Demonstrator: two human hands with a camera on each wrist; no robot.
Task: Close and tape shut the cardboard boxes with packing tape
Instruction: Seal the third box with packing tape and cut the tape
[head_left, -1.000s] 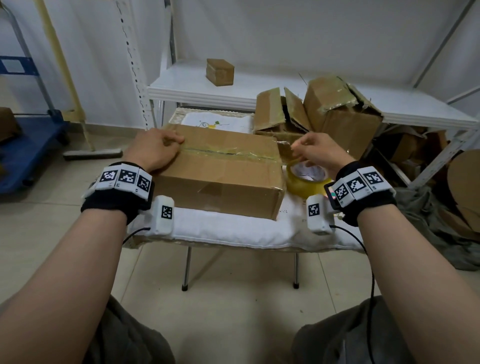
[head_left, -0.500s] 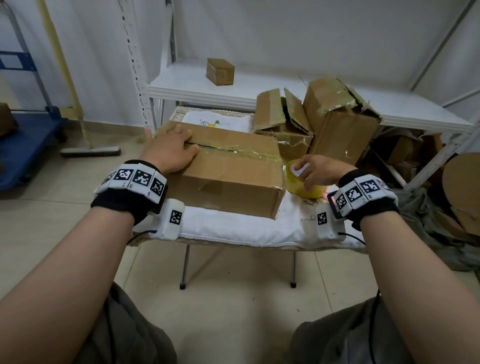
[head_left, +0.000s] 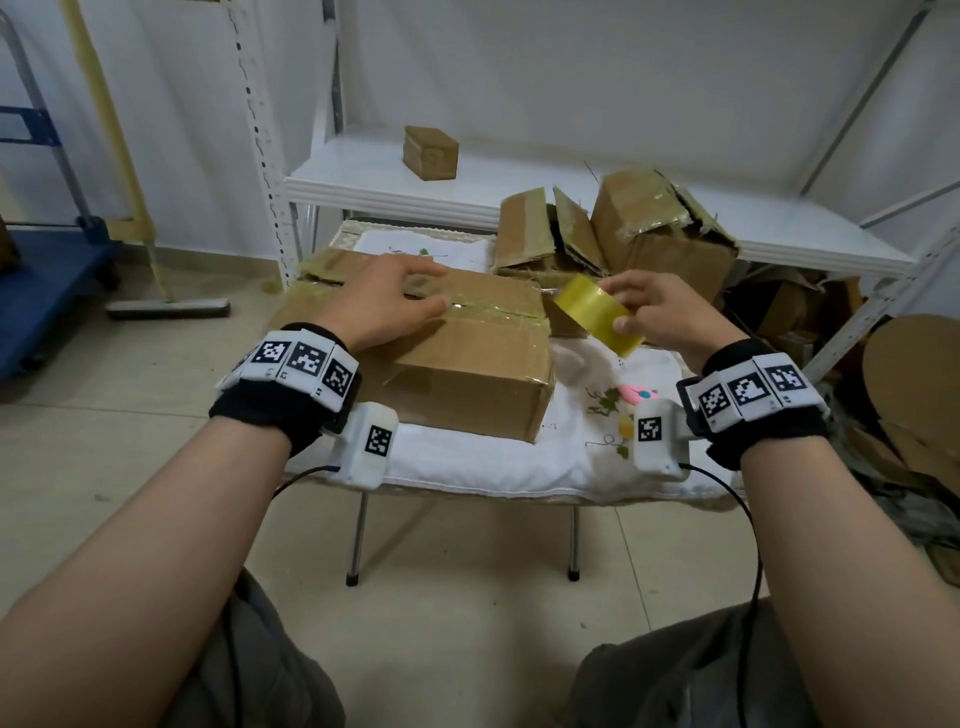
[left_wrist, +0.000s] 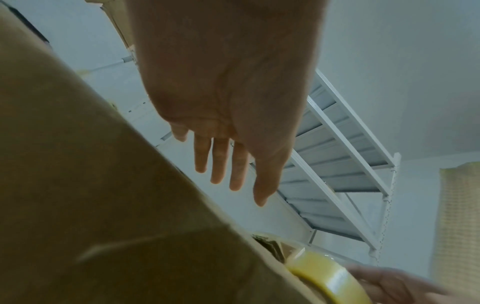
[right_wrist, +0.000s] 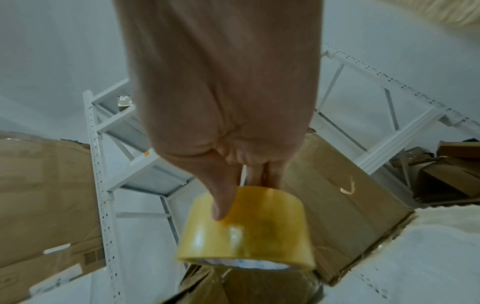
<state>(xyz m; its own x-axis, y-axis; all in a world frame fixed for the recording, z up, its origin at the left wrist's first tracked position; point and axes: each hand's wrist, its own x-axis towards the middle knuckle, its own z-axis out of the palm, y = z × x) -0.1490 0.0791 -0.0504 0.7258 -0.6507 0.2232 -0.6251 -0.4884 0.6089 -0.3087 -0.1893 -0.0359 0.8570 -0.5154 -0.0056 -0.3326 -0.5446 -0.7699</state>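
Note:
A brown cardboard box (head_left: 467, 374) lies closed on the white-clothed folding table (head_left: 519, 467), with shiny tape along its top seam (head_left: 493, 310). My left hand (head_left: 387, 306) rests flat on the box top, fingers straight; in the left wrist view the left hand (left_wrist: 226, 144) shows straight fingers above the box (left_wrist: 91, 185). My right hand (head_left: 660, 317) grips a yellow roll of packing tape (head_left: 597, 314) lifted just right of the box, thumb on its outer face. In the right wrist view the right hand (right_wrist: 244, 185) grips the roll (right_wrist: 246, 230) from above.
Two torn, open cardboard boxes (head_left: 545, 234) (head_left: 660, 239) stand at the table's back right. A small box (head_left: 431, 152) sits on the white shelf (head_left: 363, 182) behind. A pink item (head_left: 638, 392) lies on the cloth. Cardboard scraps (head_left: 914, 395) pile at right; blue cart (head_left: 47, 280) at left.
My right hand has picked the tape roll up off the table and raised it beside the box. My left hand has slid rightward along the box top and flattened.

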